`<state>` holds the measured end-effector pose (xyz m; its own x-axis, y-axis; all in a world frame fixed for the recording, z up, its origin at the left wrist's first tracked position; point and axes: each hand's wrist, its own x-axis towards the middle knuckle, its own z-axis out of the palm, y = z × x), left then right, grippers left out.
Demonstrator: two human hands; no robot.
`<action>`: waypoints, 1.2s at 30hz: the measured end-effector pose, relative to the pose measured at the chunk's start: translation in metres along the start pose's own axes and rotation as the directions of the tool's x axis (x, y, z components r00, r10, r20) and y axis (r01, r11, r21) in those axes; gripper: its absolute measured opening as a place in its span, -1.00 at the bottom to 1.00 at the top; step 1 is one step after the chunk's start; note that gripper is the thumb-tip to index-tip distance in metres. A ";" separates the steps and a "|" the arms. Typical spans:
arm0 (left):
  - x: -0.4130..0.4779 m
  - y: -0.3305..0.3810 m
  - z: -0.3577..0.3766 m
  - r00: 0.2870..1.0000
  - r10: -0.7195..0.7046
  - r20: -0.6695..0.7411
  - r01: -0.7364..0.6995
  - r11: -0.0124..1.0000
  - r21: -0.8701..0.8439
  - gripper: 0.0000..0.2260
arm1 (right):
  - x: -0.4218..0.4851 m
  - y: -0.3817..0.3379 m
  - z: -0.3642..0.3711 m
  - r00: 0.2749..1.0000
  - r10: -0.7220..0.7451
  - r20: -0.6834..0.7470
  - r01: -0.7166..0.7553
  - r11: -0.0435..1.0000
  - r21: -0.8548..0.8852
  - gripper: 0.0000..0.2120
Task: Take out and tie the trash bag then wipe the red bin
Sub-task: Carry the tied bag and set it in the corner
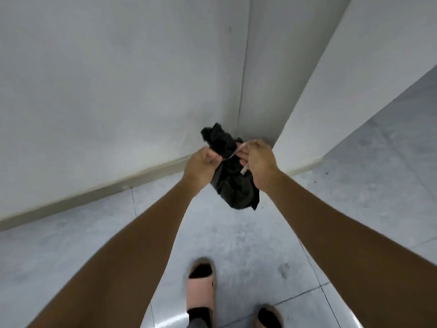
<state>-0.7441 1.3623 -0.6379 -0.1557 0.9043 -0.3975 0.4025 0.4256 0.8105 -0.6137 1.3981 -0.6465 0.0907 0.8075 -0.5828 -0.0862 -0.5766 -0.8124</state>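
Note:
A small black trash bag [233, 185] hangs in the air in front of a wall corner, its bunched top sticking up between my hands. A thin pale drawstring [233, 153] runs across its neck. My left hand [201, 168] pinches one end of the string at the bag's left side. My right hand [259, 162] grips the other end on the right, with a loose tail hanging below the fingers. Both fists are closed tight on the string. The red bin is not in view.
White walls meet in a corner [241, 102] just behind the bag, with a projecting wall edge [298, 129] to the right. A pale skirting board [94, 195] runs along the grey tiled floor [236, 233]. My sandalled feet [201, 287] stand below.

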 end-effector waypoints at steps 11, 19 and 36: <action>0.102 -0.060 0.016 0.997 0.031 0.067 -0.052 0.937 0.344 -0.84 | 0.084 0.039 0.021 0.970 0.230 -0.078 -0.231 0.973 -0.008 -0.69; 0.100 -0.102 0.041 0.955 -0.259 0.144 0.190 0.908 0.373 -0.70 | 0.083 0.068 0.015 0.929 0.364 -0.074 -0.366 0.930 -0.020 -0.74; -0.053 0.004 -0.019 0.998 -0.060 0.000 0.046 0.771 0.635 -0.60 | -0.065 -0.023 -0.046 0.997 -0.049 0.063 0.077 0.384 -0.920 -0.65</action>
<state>-0.7518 1.3169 -0.6055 -0.1792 0.8771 -0.4455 0.8762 0.3483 0.3332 -0.5721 1.3532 -0.5910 0.0326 0.8412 -0.5398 0.8869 -0.2734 -0.3725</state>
